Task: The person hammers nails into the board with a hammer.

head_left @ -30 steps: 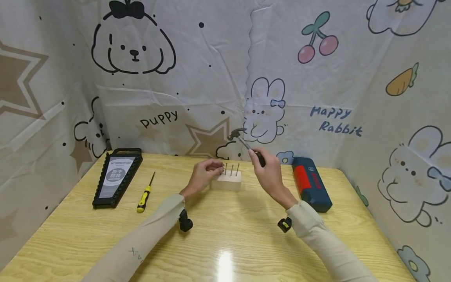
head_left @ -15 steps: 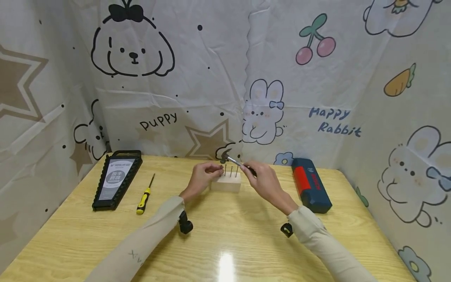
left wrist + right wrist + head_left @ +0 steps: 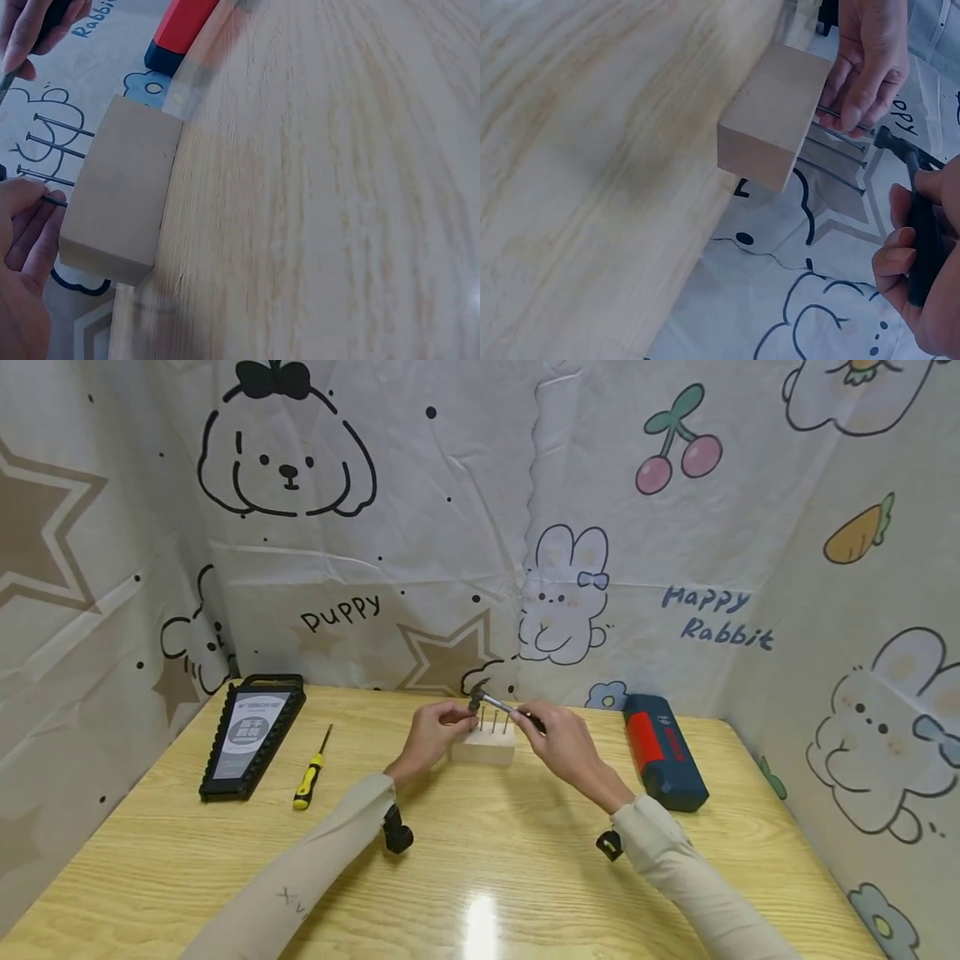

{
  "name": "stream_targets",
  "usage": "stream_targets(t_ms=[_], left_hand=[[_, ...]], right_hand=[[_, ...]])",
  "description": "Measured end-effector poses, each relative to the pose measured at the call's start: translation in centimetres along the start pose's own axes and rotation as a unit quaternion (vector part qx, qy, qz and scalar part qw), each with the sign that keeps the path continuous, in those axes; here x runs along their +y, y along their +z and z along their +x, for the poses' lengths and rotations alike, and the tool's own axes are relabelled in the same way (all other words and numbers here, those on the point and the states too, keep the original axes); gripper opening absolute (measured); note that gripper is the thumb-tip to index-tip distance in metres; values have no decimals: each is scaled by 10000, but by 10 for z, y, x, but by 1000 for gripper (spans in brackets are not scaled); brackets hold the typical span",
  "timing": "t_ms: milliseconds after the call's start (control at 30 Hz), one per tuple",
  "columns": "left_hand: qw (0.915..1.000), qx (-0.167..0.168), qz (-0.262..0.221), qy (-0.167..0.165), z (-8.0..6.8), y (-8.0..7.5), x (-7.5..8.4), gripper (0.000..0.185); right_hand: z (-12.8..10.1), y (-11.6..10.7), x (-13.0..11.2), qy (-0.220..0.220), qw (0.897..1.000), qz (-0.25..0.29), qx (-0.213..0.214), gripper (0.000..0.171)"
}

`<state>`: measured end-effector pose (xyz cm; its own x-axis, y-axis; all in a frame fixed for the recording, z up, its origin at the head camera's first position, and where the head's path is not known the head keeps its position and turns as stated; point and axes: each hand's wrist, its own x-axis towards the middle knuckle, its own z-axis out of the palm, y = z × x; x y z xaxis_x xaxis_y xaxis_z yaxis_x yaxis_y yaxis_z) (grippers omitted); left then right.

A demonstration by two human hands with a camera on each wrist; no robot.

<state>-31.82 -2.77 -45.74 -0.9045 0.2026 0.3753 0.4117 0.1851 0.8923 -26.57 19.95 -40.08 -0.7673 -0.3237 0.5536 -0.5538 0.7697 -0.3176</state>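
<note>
A pale wooden block [image 3: 482,752] rests on the table with several nails [image 3: 56,145] standing in its top. My left hand [image 3: 431,737] pinches the leftmost nail [image 3: 54,200] between thumb and fingers, close against the block. In my right hand [image 3: 567,745] is a claw hammer [image 3: 497,701], gripped by its black handle. The hammer's head [image 3: 889,139] is at the top of the pinched nail; in the right wrist view they appear to touch or nearly so. The lower part of that nail is partly hidden by my left fingers in the head view.
A black wrench-set holder [image 3: 251,735] lies at the left, with a yellow and black screwdriver [image 3: 308,781] beside it. A dark blue and red tool case [image 3: 666,752] lies to the right. Printed cloth [image 3: 450,552] hangs behind the table [image 3: 480,843].
My right hand has swung the hammer down and left from above the block to the pinched nail's top, staying there over the last half second. The left hand keeps its pinch.
</note>
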Motion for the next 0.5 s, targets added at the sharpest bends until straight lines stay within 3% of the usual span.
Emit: stream_targets(t_ms=[167,367,433,500], left_hand=[[9999,-117,-50,-83,0,-1,2,15],[9996,-82,-263,-36,0,0,2,19],[9993,-52,-364,53,3,1,2,20],[9990,-18,-446,55,4,2,3,20]], right_hand=[[5,-11,-1,-273,9984,137,478,15],[13,-22,-5,-573,9897,421,1246,13],[14,-20,-3,-565,9887,410,1323,12],[11,-14,-1,-567,9920,250,1103,11]])
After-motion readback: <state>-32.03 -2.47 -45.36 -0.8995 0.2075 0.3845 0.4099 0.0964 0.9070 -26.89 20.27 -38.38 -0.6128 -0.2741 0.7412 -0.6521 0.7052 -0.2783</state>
